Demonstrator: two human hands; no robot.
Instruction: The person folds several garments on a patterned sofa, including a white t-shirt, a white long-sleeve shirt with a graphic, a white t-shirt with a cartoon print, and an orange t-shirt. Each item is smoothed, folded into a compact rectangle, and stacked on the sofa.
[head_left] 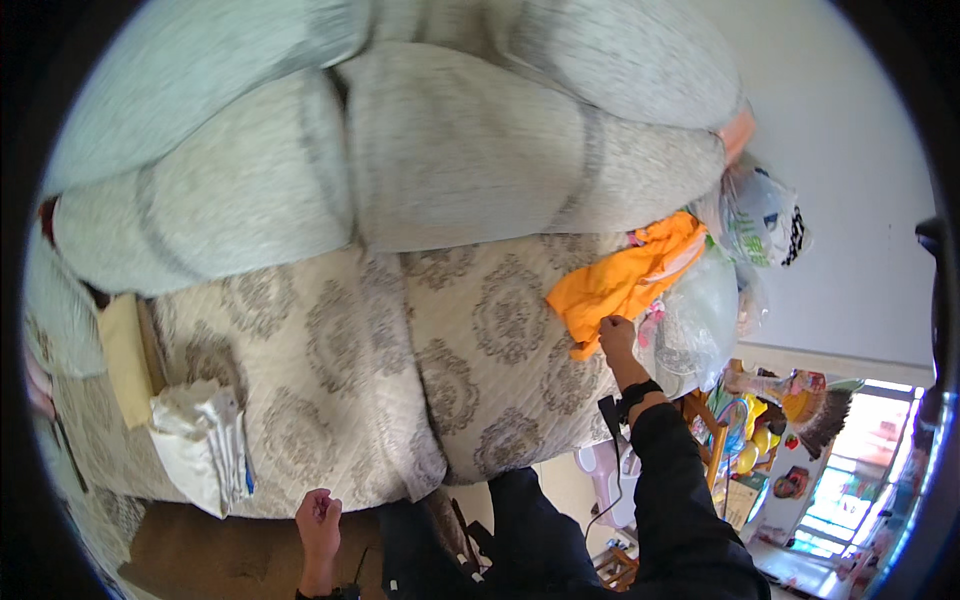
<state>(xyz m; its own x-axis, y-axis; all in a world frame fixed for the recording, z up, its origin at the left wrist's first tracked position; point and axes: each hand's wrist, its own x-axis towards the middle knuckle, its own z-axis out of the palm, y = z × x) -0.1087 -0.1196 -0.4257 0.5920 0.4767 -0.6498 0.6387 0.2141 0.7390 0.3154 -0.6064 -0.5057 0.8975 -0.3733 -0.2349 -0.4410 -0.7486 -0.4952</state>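
My right hand (617, 336) reaches to the right part of the sofa, its fingers closed at the near edge of an orange garment (625, 275). The garment lies crumpled on the patterned seat cover (510, 310), and its far end reaches toward the back cushions. A black band circles my right wrist. My left hand (318, 512) hovers low, near the front edge of the seat, with its fingers curled in and nothing visible in them. Left of it lies a folded white cloth (203, 440), next to a folded beige cloth (126, 360).
Grey-white back cushions (465, 150) line the sofa's far side. Filled clear plastic bags (697, 315) sit at the right end by the wall. A pink-white plastic item (608, 488) and wooden furniture (712, 440) stand right of my legs. A brown mat (210, 550) lies front left.
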